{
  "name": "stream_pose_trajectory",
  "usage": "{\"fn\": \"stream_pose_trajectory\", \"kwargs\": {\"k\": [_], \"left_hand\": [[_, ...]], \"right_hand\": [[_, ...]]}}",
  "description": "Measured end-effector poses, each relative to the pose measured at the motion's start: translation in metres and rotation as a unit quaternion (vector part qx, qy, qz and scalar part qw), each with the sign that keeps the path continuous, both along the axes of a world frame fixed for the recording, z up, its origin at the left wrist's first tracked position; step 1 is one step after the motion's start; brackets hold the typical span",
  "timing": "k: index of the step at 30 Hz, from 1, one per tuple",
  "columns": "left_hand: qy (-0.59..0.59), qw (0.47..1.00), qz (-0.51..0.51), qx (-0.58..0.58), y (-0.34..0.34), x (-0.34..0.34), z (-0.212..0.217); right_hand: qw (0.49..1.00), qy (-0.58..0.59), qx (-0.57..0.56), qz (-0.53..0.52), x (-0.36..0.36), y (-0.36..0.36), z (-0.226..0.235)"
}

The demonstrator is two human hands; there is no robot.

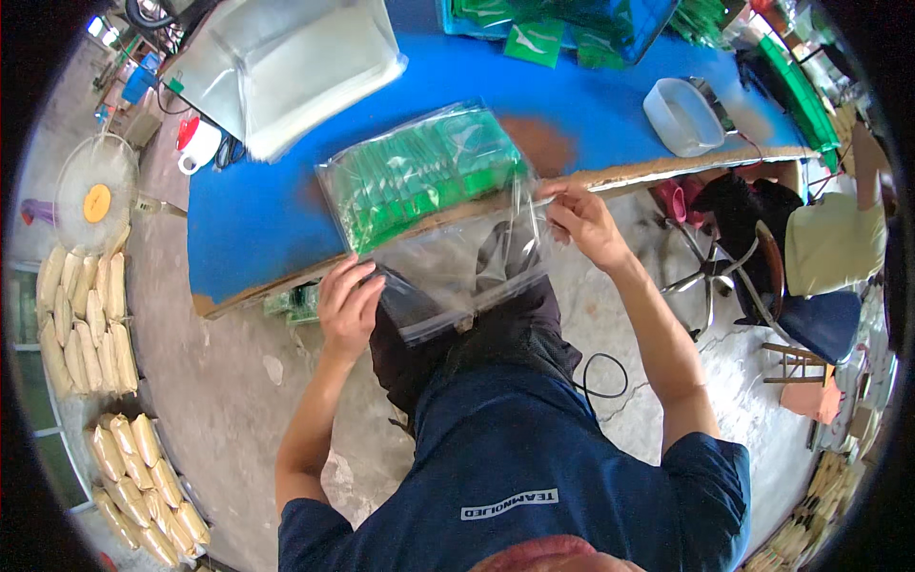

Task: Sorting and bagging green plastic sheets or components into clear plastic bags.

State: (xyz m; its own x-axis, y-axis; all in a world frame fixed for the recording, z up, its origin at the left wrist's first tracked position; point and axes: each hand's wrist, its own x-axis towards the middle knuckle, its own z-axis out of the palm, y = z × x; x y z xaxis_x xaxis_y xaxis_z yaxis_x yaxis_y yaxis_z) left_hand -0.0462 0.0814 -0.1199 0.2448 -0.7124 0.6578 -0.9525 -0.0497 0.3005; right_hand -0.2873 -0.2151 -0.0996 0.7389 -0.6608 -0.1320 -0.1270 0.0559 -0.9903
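Observation:
A large clear plastic bag (457,276) lies over the near edge of the blue-topped table (243,229). Its far part rests on the tabletop and holds a row of flat green packets (429,176) packed side by side. The loose near part, with nothing inside, hangs toward my lap. My left hand (349,303) pinches the bag's left edge, just off the table. On the opposite side, my right hand (586,224) has its thumb and fingers closed on the bag's right edge.
A stack of clear bags (315,71) lies at the back left, near a red-and-white mug (197,143). Farther back stands a blue crate (653,43) of green packets. A translucent tub (682,119) sits at the right. A fan (95,195) and a chair (824,310) flank the table.

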Motion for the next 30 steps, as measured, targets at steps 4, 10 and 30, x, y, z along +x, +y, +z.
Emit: {"fn": "stream_pose_trajectory", "kwargs": {"k": [4,10,30], "left_hand": [[0.249,0.967,0.023,-0.058,-0.025,0.046,0.051],[0.397,0.91,-0.009,-0.12,-0.084,0.152,0.169],[0.552,0.799,-0.127,-0.202,-0.072,0.178,0.134]], "right_hand": [[0.988,-0.108,0.106,-0.024,0.037,-0.036,0.036],[0.968,-0.205,0.071,0.129,0.121,-0.08,0.182],[0.948,-0.12,-0.294,0.025,0.157,-0.093,0.159]]}}
